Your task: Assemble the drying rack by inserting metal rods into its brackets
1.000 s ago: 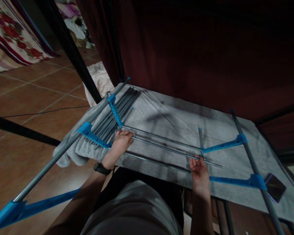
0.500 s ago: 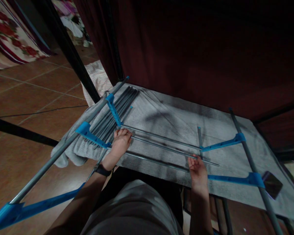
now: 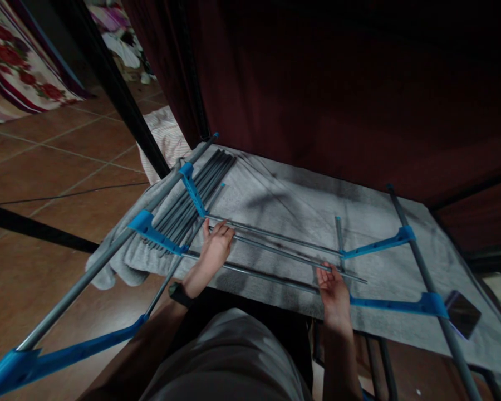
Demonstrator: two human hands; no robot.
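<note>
Left hand (image 3: 219,243) grips rod (image 3: 275,250) near its left end, right hand (image 3: 333,287) pinches it toward the right end, rod mid-frame between two bars (image 3: 271,277), tube bundle (image 3: 181,210) left of centre on grey cloth (image 3: 313,206).

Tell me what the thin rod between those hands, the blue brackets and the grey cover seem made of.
Thin rod: probably metal, smooth and grey, given the pale sheen along it; coated or bare is unclear.
Blue brackets: likely moulded plastic, smooth, evenly coloured, with shaped ends.
Grey cover: soft, matte fabric, perhaps fleece, judging by its creases and rounded folds.
</note>
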